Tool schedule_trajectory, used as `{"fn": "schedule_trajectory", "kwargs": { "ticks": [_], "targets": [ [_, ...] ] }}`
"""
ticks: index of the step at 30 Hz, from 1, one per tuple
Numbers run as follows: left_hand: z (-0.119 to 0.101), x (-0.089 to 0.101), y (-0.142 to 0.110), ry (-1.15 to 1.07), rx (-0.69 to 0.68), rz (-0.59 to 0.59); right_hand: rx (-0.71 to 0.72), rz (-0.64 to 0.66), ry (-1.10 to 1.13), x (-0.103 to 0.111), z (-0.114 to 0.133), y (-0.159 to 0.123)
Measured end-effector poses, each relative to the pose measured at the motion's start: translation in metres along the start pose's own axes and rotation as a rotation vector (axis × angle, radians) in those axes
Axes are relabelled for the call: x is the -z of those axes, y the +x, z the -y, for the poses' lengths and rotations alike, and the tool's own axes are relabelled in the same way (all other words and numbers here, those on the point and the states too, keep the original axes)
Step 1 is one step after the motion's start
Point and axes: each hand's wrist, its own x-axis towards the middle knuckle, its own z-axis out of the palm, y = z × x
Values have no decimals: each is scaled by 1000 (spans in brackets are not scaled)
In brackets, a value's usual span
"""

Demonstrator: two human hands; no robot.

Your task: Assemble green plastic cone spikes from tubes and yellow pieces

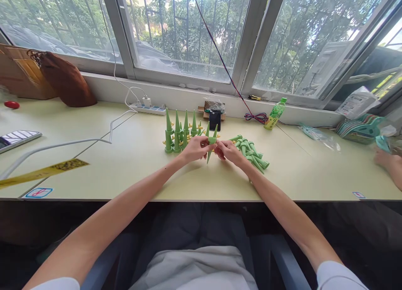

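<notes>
My left hand (198,148) and my right hand (228,151) meet over the middle of the table. Between them is a green plastic watering spike (212,140) with a pointed end facing down, and the fingers of my left hand close round it. My right hand pinches at its right side; the fingertips partly hide what they grip. Left of the hands, several green spikes with yellow valves (177,133) stand upright in rows. A loose pile of green spikes (251,152) lies just right of my right hand.
A dark phone (215,120) leans behind the hands. At the back are a green-capped bottle (275,114), bundled cable (256,117) and power strip (150,109). A white cable (69,142) crosses the left side. Another person's hand (387,162) is at far right.
</notes>
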Motion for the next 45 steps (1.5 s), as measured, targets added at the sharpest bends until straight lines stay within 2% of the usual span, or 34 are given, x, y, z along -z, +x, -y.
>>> {"fn": "schedule_trajectory", "kwargs": {
  "ticks": [36, 45],
  "targets": [
    [1, 0, 0, 17, -14, -9, -34, -16, 84, -3, 4, 0],
    [2, -1, 1, -67, 12, -8, -44, -35, 120, -6, 6, 2]
  ]
}}
